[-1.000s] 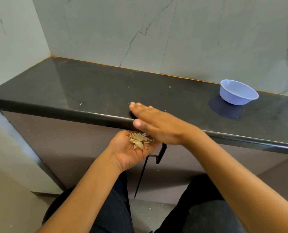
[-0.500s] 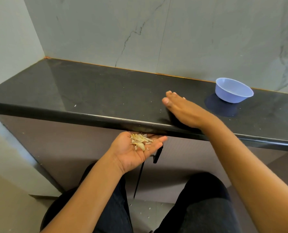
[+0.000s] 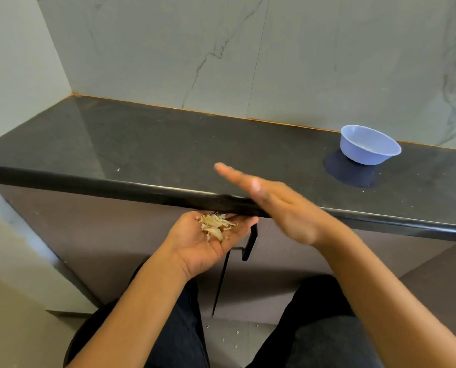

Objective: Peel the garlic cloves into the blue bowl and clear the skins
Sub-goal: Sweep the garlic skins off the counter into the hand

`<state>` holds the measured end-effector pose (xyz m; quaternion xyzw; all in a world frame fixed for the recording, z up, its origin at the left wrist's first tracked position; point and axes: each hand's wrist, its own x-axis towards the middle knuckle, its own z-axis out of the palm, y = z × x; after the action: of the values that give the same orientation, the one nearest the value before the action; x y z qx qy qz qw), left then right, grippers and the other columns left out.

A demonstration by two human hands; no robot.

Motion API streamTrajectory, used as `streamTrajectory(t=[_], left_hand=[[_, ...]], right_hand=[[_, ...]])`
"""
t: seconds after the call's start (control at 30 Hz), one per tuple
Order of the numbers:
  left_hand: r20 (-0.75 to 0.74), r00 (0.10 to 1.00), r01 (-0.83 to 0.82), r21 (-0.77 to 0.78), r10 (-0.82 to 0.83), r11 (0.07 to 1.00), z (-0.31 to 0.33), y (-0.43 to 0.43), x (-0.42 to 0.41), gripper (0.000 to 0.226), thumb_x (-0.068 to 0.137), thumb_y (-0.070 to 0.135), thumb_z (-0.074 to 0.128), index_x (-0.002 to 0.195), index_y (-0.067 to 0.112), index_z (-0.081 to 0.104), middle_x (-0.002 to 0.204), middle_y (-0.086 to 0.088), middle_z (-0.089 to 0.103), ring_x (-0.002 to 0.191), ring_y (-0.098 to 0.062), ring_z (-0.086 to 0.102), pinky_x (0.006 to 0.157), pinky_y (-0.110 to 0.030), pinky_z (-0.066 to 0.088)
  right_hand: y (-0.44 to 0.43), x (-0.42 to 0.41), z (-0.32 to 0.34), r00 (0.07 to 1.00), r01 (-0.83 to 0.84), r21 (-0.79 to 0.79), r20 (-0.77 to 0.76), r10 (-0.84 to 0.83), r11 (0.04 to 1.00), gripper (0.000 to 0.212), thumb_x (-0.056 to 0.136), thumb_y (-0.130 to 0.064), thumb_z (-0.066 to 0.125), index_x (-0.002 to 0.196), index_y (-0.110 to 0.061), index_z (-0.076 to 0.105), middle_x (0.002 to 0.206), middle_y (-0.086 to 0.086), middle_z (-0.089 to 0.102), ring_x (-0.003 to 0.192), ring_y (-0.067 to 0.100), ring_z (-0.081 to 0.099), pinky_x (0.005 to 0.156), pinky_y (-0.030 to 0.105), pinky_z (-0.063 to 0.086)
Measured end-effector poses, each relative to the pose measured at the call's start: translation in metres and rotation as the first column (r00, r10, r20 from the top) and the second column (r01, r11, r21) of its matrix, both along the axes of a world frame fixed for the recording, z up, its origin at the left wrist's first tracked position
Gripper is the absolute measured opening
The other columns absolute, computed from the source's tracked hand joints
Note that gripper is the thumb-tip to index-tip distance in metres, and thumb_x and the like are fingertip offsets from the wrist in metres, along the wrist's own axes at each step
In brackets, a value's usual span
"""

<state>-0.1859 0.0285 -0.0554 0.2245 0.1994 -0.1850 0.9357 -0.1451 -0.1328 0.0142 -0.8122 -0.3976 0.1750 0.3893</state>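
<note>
Glossy black counter | papery skins in cupped left hand | round blue bowl

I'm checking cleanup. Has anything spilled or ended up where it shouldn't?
Yes. Pale flecks lie on the floor, and a few specks dot the counter. The main pile of skins rests in the left hand.
</note>
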Motion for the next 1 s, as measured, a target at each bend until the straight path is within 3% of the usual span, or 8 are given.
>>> streamTrajectory(t=[0.13, 0.2, 0.37, 0.53, 0.67, 0.73, 0.83, 1.0], left_hand=[[-0.028, 1.000, 0.012, -0.050, -0.013, 0.999, -0.002, 0.004, 0.002, 0.050, 0.102, 0.021, 0.029, 0.115, -0.017, 0.058, 0.118, -0.036, 0.060, 0.103, -0.046, 0.062, 0.079, -0.053, 0.053], [-0.024, 1.000, 0.008, -0.060, -0.009, 0.998, -0.001, 0.004, 0.002, 0.050, 0.102, 0.021, 0.028, 0.118, -0.017, 0.056, 0.119, -0.036, 0.059, 0.104, -0.046, 0.062, 0.079, -0.052, 0.054], [-0.008, 1.000, -0.011, -0.038, 0.011, 0.999, -0.002, 0.003, 0.002, 0.044, 0.101, 0.019, 0.032, 0.129, -0.006, 0.055, 0.126, -0.025, 0.060, 0.113, -0.037, 0.062, 0.089, -0.051, 0.051], [0.004, 0.998, -0.069, 0.039, 0.069, 0.997, 0.000, 0.002, -0.003, 0.032, 0.092, 0.027, 0.052, 0.111, 0.005, 0.065, 0.103, -0.012, 0.070, 0.087, -0.024, 0.070, 0.069, -0.035, 0.060], [0.063, 0.991, -0.121, 0.011, 0.120, 0.993, 0.002, -0.002, -0.005, 0.027, 0.075, 0.030, 0.062, 0.088, 0.009, 0.073, 0.093, -0.005, 0.072, 0.083, -0.018, 0.072, 0.071, -0.031, 0.058], [0.044, 0.994, -0.103, -0.001, 0.103, 0.995, 0.002, 0.001, -0.004, 0.038, 0.094, 0.026, 0.045, 0.097, -0.003, 0.071, 0.100, -0.020, 0.071, 0.085, -0.032, 0.073, 0.074, -0.043, 0.060], [-0.009, 0.998, -0.059, -0.048, 0.059, 0.997, 0.001, 0.010, -0.004, 0.047, 0.100, 0.022, 0.032, 0.123, -0.012, 0.056, 0.122, -0.034, 0.059, 0.112, -0.047, 0.060, 0.088, -0.057, 0.048], [0.018, 0.996, -0.091, -0.071, 0.093, 0.993, 0.003, 0.010, -0.003, 0.040, 0.099, 0.017, 0.033, 0.113, -0.006, 0.063, 0.110, -0.025, 0.068, 0.092, -0.036, 0.071, 0.076, -0.049, 0.058]], right_hand=[[-0.043, 0.020, -0.012, 0.843, 0.510, -0.318, 0.370, -0.391, 0.800, 0.076, 0.089, -0.057, 0.015, 0.151, -0.012, 0.021, 0.158, 0.004, 0.022, 0.145, 0.016, 0.017, 0.114, 0.025, 0.012], [-0.039, 0.014, -0.020, 0.781, 0.606, -0.374, 0.450, -0.433, 0.703, 0.091, 0.081, -0.065, 0.009, 0.152, -0.008, 0.016, 0.160, 0.009, 0.014, 0.147, 0.019, 0.010, 0.117, 0.033, 0.008], [0.026, -0.001, -0.026, 0.837, 0.452, -0.371, 0.492, -0.240, 0.811, 0.099, 0.079, -0.072, 0.006, 0.152, -0.005, 0.005, 0.160, 0.013, 0.004, 0.148, 0.021, 0.003, 0.119, 0.035, 0.003], [0.057, -0.011, -0.021, 0.902, 0.189, -0.375, 0.431, -0.010, 0.908, 0.090, 0.084, -0.066, 0.014, 0.153, -0.009, 0.004, 0.161, 0.008, 0.002, 0.148, 0.015, -0.001, 0.120, 0.031, -0.001], [0.048, -0.019, -0.013, 0.988, -0.148, -0.101, 0.032, 0.152, 0.984, 0.059, 0.099, -0.046, 0.031, 0.151, -0.019, 0.023, 0.158, -0.008, 0.022, 0.144, 0.000, 0.015, 0.118, 0.019, 0.012], [0.038, -0.005, -0.006, 0.998, -0.031, 0.030, -0.058, 0.033, 0.999, 0.059, 0.098, -0.050, 0.030, 0.149, -0.022, 0.029, 0.155, -0.012, 0.028, 0.140, -0.005, 0.022, 0.110, 0.006, 0.017], [0.032, 0.028, 0.000, 0.972, 0.177, -0.178, 0.184, -0.143, 0.968, 0.063, 0.098, -0.050, 0.023, 0.152, -0.019, 0.021, 0.158, -0.008, 0.020, 0.143, 0.003, 0.016, 0.109, 0.010, 0.010], [0.046, 0.020, -0.013, 0.912, 0.023, -0.438, 0.377, 0.161, 0.899, 0.066, 0.098, -0.049, 0.023, 0.153, -0.016, 0.007, 0.161, -0.002, 0.006, 0.146, 0.005, 0.001, 0.116, 0.020, -0.002]])
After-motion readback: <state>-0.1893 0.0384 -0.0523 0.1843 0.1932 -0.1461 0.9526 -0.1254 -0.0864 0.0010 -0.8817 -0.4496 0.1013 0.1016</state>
